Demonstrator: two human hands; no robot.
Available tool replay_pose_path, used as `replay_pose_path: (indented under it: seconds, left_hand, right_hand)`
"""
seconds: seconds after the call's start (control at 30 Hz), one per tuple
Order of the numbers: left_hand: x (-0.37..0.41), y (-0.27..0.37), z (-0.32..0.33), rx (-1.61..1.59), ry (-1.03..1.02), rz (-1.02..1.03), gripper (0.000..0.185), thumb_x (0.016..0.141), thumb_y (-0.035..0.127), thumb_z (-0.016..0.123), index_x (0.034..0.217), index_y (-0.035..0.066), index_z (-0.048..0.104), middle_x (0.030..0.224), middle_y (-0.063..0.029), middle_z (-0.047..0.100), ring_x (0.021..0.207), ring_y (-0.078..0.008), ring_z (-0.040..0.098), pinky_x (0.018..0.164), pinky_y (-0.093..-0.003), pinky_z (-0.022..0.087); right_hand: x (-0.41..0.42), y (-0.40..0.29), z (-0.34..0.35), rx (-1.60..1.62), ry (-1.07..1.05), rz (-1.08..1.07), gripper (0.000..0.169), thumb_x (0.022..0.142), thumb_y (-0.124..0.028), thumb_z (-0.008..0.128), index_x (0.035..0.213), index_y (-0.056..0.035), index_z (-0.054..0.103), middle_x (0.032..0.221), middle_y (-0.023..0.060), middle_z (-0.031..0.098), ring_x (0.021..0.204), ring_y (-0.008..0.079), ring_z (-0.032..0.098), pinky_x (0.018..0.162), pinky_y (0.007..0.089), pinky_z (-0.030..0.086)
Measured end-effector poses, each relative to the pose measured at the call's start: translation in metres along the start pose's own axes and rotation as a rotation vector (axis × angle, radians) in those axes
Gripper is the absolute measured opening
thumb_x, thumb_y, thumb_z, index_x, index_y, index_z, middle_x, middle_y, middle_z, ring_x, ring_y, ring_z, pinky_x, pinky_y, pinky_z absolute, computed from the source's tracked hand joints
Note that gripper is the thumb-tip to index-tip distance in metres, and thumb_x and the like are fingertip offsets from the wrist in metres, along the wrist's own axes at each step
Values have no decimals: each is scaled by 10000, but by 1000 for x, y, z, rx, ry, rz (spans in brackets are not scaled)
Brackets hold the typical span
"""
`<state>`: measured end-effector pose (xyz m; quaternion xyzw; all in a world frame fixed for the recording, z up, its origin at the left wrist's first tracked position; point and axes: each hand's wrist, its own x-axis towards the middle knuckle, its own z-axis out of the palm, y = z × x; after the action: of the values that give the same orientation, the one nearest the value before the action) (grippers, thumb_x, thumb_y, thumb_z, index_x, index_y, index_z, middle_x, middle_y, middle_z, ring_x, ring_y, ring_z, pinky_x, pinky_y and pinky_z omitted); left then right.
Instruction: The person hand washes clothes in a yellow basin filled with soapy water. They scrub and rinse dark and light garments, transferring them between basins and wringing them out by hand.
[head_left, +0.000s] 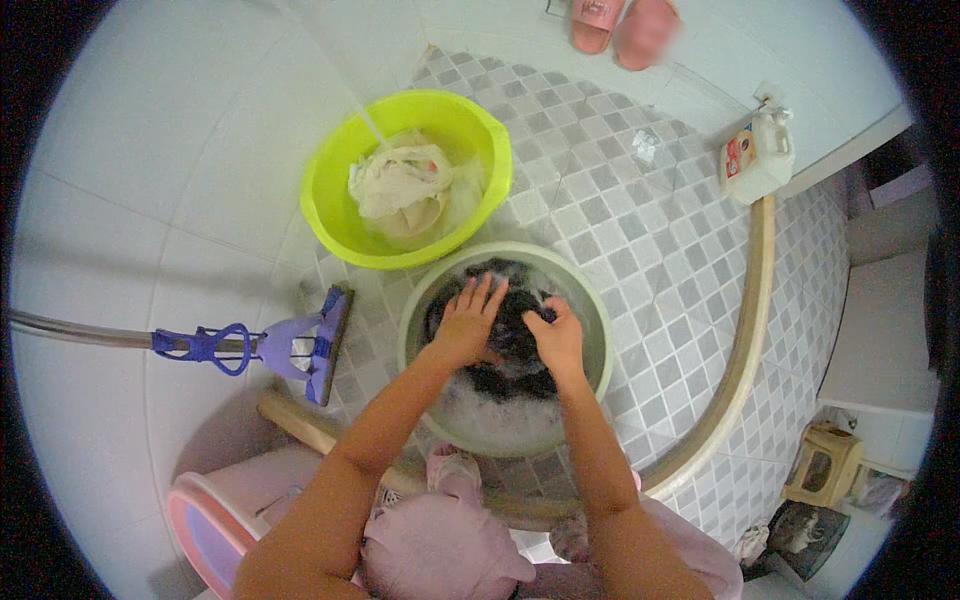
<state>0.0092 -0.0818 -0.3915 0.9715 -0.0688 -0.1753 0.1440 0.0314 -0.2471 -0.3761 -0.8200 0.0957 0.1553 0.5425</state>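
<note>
A pale green basin (596, 300) in front of me holds sudsy water (499, 427) and a wet black cloth (517, 330). My left hand (466, 324) lies on the cloth, fingers spread and palm down. On the right side of the basin, my right hand (561, 337) curls its thumb and fingers around a bunch of the same cloth. Beyond them, a lime-green basin (322, 217) contains whitish wet fabric (401, 180) in water. A thin stream of what looks like water (341, 75) runs down into it.
A blue sponge mop (322, 345) leans at left, above a pink bucket (180, 510). A curved raised curb (750, 337) borders the checkered tile floor (637, 210). Near its far end stands a white jug (757, 157). Pink slippers (596, 26) rest against the far wall.
</note>
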Motion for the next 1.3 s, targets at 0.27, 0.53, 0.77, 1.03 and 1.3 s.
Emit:
replay_pose_path:
  seconds: [0.27, 0.53, 0.77, 1.03, 1.3]
  left_hand:
    - [10, -13, -7, -560, 629, 312, 675, 749, 359, 642, 1334, 121, 404, 1410, -164, 330, 1310, -341, 276, 1065, -471, 242]
    - [-14, 39, -58, -1650, 422, 366, 455, 918, 369, 364, 1290, 120, 439, 1329, -85, 442, 1231, -251, 394, 1070, -421, 266]
    - [-8, 53, -38, -1186, 935, -264, 361, 887, 229, 413, 1197, 61, 491, 1187, -116, 544, 1068, -314, 532, 988, -387, 358]
    - [-25, -16, -90, -1434, -218, 330, 1033, 663, 87, 730, 1449, 127, 61, 1433, -148, 267, 1323, -251, 274, 1085, -336, 208]
    - [-18, 13, -52, -1484, 390, -182, 719, 710, -20, 574, 1369, 74, 305, 1214, -141, 503, 1116, -252, 493, 991, -350, 356]
  right_hand:
    - [-63, -82, -29, 1267, -106, -135, 184, 769, -89, 582, 925, -45, 496, 949, 100, 586, 864, 203, 584, 790, 344, 482]
    - [-57, -51, 19, 1692, -344, 468, 653, 861, -578, 443, 1304, -99, 446, 1328, 91, 467, 1234, 296, 412, 1046, 464, 287]
    - [-36, 24, 12, 1710, -577, 330, 502, 899, -406, 460, 1309, -119, 421, 1213, 132, 552, 1102, 324, 523, 948, 496, 409]
    - [-44, -14, 28, 1732, -257, 469, 332, 891, -255, 499, 1123, -27, 566, 1101, 133, 603, 960, 300, 589, 857, 433, 477]
    - [-13, 29, 81, 695, 28, 155, 346, 906, -193, 498, 1186, 9, 509, 1057, 117, 595, 944, 220, 576, 788, 342, 481]
